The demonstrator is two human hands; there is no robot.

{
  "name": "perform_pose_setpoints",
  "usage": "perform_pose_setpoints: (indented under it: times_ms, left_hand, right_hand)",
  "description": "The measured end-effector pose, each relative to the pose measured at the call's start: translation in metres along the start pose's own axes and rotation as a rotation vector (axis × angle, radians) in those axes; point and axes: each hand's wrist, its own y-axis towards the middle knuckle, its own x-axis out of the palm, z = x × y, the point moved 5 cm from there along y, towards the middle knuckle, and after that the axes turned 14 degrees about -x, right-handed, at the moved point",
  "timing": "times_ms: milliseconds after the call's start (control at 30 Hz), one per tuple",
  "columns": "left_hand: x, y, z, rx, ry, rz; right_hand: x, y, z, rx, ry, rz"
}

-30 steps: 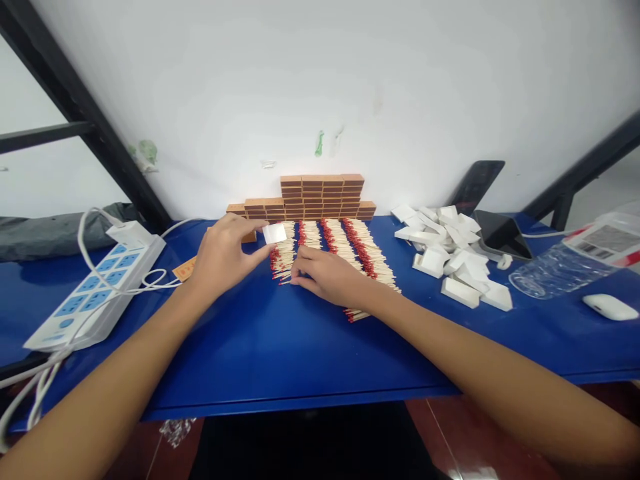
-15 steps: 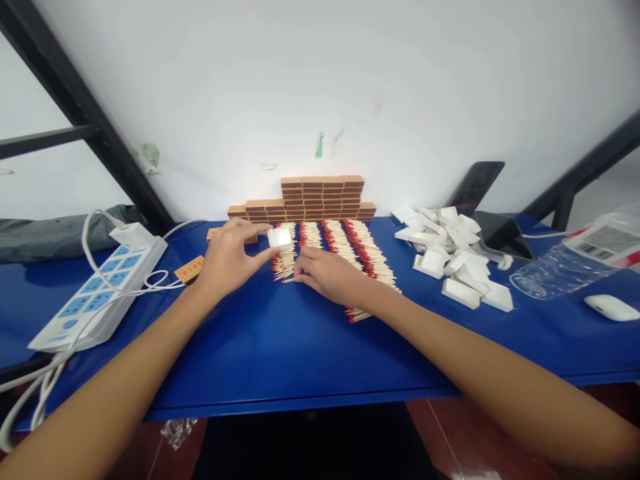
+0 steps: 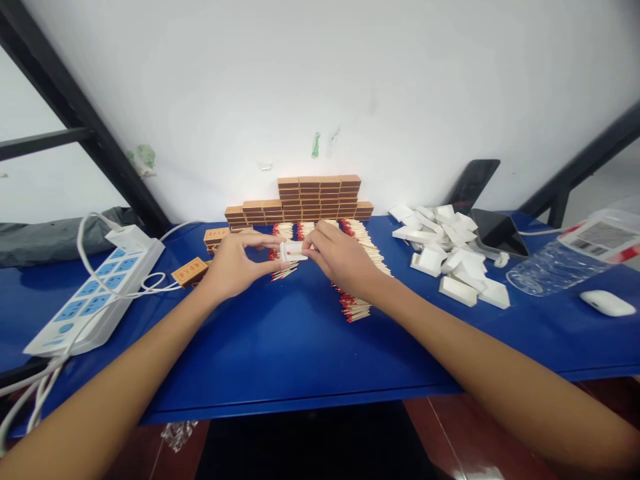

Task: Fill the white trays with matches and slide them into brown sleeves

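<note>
My left hand (image 3: 235, 264) grips a small white matchbox tray (image 3: 291, 252) by its left end, between thumb and fingertips, just above the blue table. At the tray's right end, my right hand (image 3: 336, 259) pinches a match (image 3: 289, 253); its red head shows inside the tray, while the fingers hide the rest of it. Beneath and behind both hands lie rows of loose red-headed matches (image 3: 367, 243), partly covered by my right hand. A smaller bunch of matches (image 3: 356, 309) is spread in front of my right wrist.
Brown matchboxes (image 3: 320, 197) are stacked against the wall, with a few more matchboxes (image 3: 190, 272) left of my left hand. White trays (image 3: 457, 257) are heaped at right, near a phone (image 3: 475, 185) and a plastic bottle (image 3: 545, 270). A power strip (image 3: 95, 293) with cables stands at left.
My right hand has lifted the match from the table edge of the row up to the tray, so its head is now inside. The tray has moved slightly right and lower.
</note>
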Motion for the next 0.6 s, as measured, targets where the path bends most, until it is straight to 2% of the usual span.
perform_pose_setpoints:
  times_ms: [167, 333, 467, 600]
  left_hand:
    - [0.001, 0.0, 0.002, 0.004, -0.016, -0.017]
    - [-0.007, 0.006, -0.006, -0.018, -0.049, 0.054]
    - [-0.011, 0.01, -0.016, -0.059, -0.092, 0.091]
    - [-0.011, 0.009, -0.013, -0.06, -0.074, 0.101]
  right_hand:
    - [0.005, -0.001, -0.006, -0.04, 0.032, 0.007]
    - [0.002, -0.003, 0.001, 0.014, 0.147, 0.11]
    - [0.02, -0.005, 0.003, 0.009, 0.234, -0.015]
    - [0.037, -0.006, 0.002, 0.003, 0.209, -0.141]
